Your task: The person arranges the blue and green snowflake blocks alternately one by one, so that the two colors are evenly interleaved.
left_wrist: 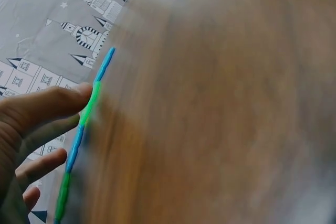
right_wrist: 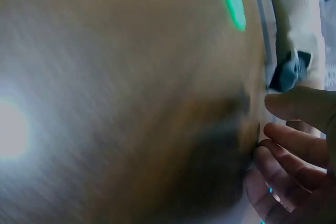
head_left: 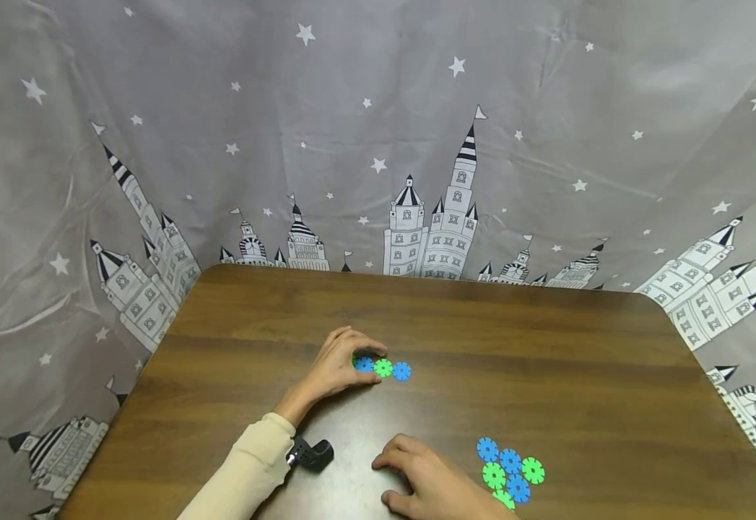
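A brown wooden desk [head_left: 546, 347] is seen from the head view, backed and flanked by a grey curtain [head_left: 352, 144] printed with white stars and black-and-white castles. No brand, label or readable writing is shown anywhere. Near the front right of the desk a loose cluster of blue and green gear discs [head_left: 510, 469] is laid flat, just beside the right hand [head_left: 426, 480] and on its outer side. A small black wrist camera [head_left: 311, 453] is strapped under the cream sleeve [head_left: 248, 473] of the left arm, between the two hands. Nothing is placed between the hands and the discs they are nearest to.

A short joined row of discs [head_left: 383, 368], blue, green and blue, is laid flat on the middle of the desk. The left hand [head_left: 339, 365] is set at the row's left end, its fingers curved over the nearest blue disc and its thumb below it, so that this end of the row is pinched in the grip. In the left wrist view the row [left_wrist: 84, 129] is seen edge-on as a thin blue-and-green strip touched by a fingertip [left_wrist: 79, 95]; the rest is blurred.

The right hand is rested palm down on the desk with fingers loosely spread and nothing held. The right wrist view is heavily blurred; only relaxed fingers [right_wrist: 294, 150] and a green smear are made out.
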A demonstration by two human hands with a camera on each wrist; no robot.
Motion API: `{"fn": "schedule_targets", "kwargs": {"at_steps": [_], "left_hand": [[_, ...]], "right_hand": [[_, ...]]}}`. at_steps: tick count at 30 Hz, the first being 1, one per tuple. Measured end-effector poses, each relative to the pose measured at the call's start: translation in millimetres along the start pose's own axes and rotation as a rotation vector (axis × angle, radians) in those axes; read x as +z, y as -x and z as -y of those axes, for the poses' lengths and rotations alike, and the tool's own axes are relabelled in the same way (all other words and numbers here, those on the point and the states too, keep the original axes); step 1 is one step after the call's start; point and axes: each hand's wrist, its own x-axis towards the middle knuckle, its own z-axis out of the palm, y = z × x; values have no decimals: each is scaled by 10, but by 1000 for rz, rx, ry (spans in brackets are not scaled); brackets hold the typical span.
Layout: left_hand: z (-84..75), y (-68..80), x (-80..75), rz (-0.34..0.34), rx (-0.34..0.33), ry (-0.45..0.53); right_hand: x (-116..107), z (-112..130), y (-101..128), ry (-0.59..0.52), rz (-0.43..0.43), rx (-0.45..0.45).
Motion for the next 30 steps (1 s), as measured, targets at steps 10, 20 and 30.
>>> {"fn": "schedule_targets", "kwargs": {"at_steps": [10, 20, 30], "left_hand": [[-107, -145, 121, 55, 64, 47], [-138, -154, 193, 71, 42, 44], [-139, -145, 223, 59, 27, 43]], "right_hand": [[175, -9, 118, 29, -51, -201], [368, -2, 159, 71, -102, -413], [498, 102, 151, -6, -86, -364]]}}
